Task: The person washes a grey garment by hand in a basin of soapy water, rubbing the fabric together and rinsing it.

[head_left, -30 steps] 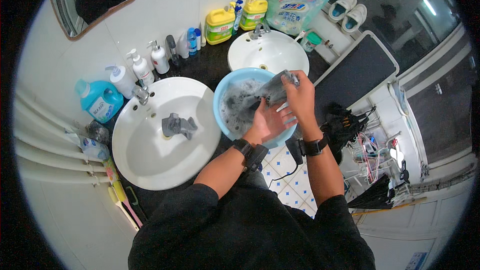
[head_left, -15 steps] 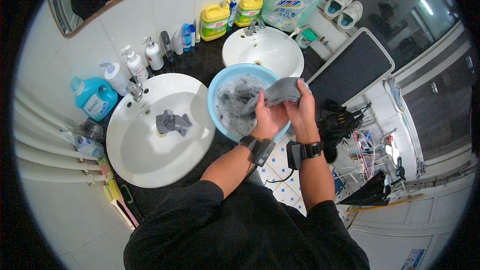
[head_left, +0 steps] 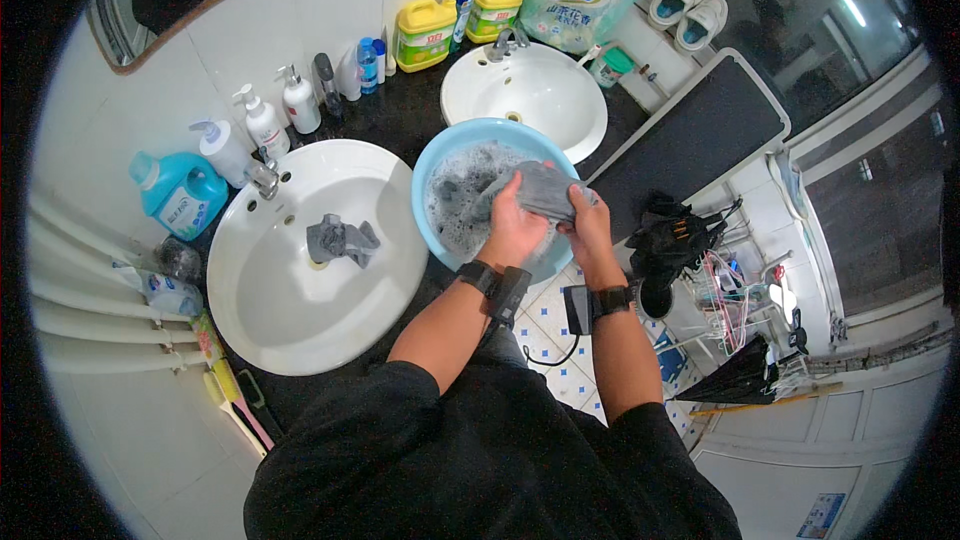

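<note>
Over the light-blue basin (head_left: 421, 190), I find the grey cloth (head_left: 540, 188), probably a sock, held in both hands above the foam. Half a second ago its free end stood out beyond the right rim; now that end is drawn lower and inward, and the fabric is bunched between my hands. My left hand (head_left: 518, 230) pinches it with the thumb laid on top; the fingers underneath are hidden. My right hand (head_left: 594, 235) closes on the right edge; I cannot tell how hard either presses. The trailing part runs left into the suds (head_left: 452, 215). I judge the hold to be firmer than before and suited to rubbing, with the foam suggesting that rinsing is not yet done. A second grey piece (head_left: 340, 240) lies unchanged inside the left white sink (head_left: 255, 305), touched by neither hand.
</note>
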Available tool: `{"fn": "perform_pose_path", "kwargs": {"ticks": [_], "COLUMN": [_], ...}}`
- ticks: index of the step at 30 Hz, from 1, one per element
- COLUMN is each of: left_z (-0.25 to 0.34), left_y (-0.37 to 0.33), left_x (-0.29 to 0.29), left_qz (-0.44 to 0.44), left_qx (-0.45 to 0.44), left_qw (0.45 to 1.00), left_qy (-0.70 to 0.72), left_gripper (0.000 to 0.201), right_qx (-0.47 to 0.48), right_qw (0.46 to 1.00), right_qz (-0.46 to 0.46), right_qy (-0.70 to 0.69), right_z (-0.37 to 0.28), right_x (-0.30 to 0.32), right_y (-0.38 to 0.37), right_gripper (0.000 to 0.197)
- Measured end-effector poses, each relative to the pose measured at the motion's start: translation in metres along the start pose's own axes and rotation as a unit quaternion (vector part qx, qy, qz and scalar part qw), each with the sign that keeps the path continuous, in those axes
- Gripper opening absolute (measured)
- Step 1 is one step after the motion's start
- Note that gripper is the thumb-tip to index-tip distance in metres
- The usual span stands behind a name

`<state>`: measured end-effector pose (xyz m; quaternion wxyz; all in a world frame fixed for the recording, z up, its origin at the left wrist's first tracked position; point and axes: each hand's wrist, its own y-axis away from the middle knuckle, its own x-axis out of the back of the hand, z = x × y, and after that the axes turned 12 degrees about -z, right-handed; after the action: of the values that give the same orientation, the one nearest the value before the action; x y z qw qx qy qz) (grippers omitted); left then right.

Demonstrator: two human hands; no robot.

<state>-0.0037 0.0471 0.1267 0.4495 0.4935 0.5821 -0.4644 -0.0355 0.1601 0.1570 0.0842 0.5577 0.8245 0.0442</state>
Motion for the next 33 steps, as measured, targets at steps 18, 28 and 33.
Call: {"fn": "perform_pose_path", "kwargs": {"ticks": [18,28,33], "left_z": [0.016,0.035,0.044], "left_y": [0.009,0.007,0.016], "left_x": [0.033,0.029,0.002], "left_qz": [0.055,0.055,0.045], "left_qx": [0.055,0.090,0.106], "left_qw": [0.987,0.990,0.987], "left_qy": [-0.142,-0.096,-0.111], "left_gripper": [0.049,0.046,0.051], "right_qx": [0.085,0.115,0.086], "right_qw": [0.798,0.715,0.715], "right_qz": [0.079,-0.051,-0.049], "right_qy": [0.591,0.687,0.692], "right_z": [0.007,0.011,0.000], "right_x": [-0.051,-0.073,-0.090], "right_y": [-0.033,-0.031,-0.030], "right_gripper": [0.033,0.025,0.027]}}
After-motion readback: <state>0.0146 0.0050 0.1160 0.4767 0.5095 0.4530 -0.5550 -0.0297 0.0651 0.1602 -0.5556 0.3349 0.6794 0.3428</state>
